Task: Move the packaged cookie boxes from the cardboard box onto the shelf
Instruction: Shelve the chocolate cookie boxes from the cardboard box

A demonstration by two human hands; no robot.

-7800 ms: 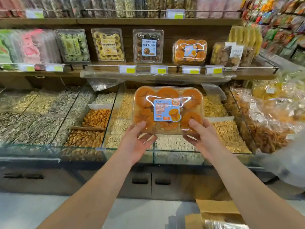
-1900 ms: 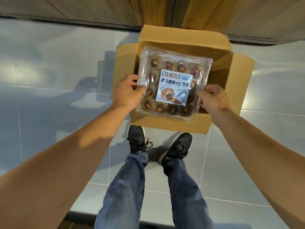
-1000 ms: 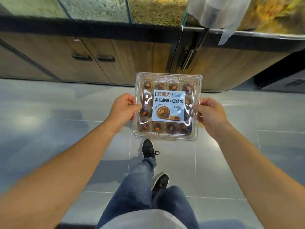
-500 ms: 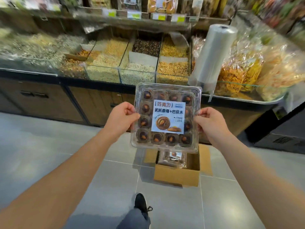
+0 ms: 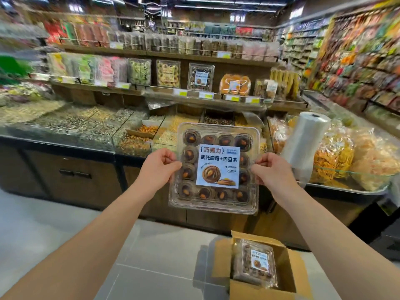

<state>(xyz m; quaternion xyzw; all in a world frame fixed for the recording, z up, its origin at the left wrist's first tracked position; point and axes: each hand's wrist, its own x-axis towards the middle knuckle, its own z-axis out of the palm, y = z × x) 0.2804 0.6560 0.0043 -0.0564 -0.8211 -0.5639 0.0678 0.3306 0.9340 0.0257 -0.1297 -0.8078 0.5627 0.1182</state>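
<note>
Head view: I see left hand [image 5: 159, 167] and right hand [image 5: 271, 173] pinching cookie box [image 5: 214, 167] edges; shelf [image 5: 194, 95] slot lies straight ahead, above.

Cookie box [image 5: 214, 167] held between left hand [image 5: 159, 167] and right hand [image 5: 273, 172], before bench [image 5: 65, 146]; shelf [image 5: 216, 98] behind; cardboard box [image 5: 266, 286] on floor below, another box [image 5: 256, 262] inside.

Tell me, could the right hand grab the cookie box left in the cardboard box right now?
Probably not. The right hand and left hand both grip the chocolate cookie box, held up high. The other cookie box sits far below in the cardboard box on the floor.
</note>
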